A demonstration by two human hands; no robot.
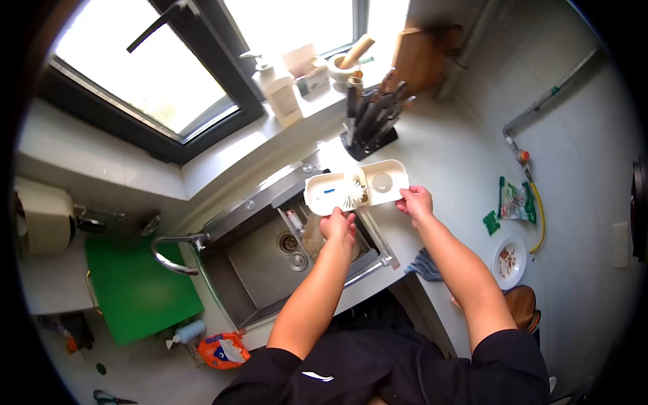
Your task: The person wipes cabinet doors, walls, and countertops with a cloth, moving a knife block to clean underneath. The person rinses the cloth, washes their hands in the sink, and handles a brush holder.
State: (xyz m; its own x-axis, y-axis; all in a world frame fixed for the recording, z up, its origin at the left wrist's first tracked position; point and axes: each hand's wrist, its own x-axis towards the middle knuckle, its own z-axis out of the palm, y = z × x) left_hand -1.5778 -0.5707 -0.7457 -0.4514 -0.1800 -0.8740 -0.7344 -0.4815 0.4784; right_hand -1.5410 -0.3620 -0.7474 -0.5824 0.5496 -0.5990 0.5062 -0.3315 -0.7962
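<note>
Both hands grip a white, two-compartment holder (385,169) above the far right corner of the sink. A pale round brush head with bristles (352,194) sits at its middle, and a small blue mark shows in the left compartment. My left hand (338,227) is closed on the near left edge of the holder. At the right end, my right hand (416,202) pinches the rim between thumb and fingers. Underneath, the steel sink (256,266) has a drain and a side rack (295,220) with a few things in it, partly hidden by my left arm.
A knife block (368,138) stands beyond the holder. A pump bottle (278,94) and a mortar (341,69) are on the window sill. The faucet (169,256) and a green board (135,290) lie left. A white bowl (518,250) and blue-grey cloth (425,265) are right.
</note>
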